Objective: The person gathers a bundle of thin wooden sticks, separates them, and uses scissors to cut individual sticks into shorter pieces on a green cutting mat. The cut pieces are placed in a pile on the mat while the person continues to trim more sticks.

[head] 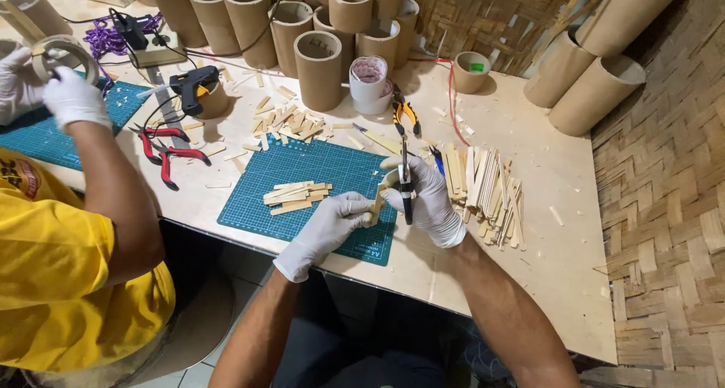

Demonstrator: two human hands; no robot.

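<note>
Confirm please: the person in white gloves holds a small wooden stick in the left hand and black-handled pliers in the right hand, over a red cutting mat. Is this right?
Not quite: the head view shows the cutting mat is teal green, not red. The rest holds: the white-gloved left hand holds the small wooden stick and the right hand holds the black-handled pliers.

matt wooden strip, smooth rubbery mat

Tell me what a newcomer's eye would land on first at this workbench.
First, the two white-gloved hands at the centre: the left hand steadies a small wooden piece while the right hand works black-handled pliers on it, over a teal cutting mat that carries a stack of cut sticks. Behind stands a crowd of cardboard tubes. At far left, a co-worker in a yellow shirt holds a cardboard ring.
</note>
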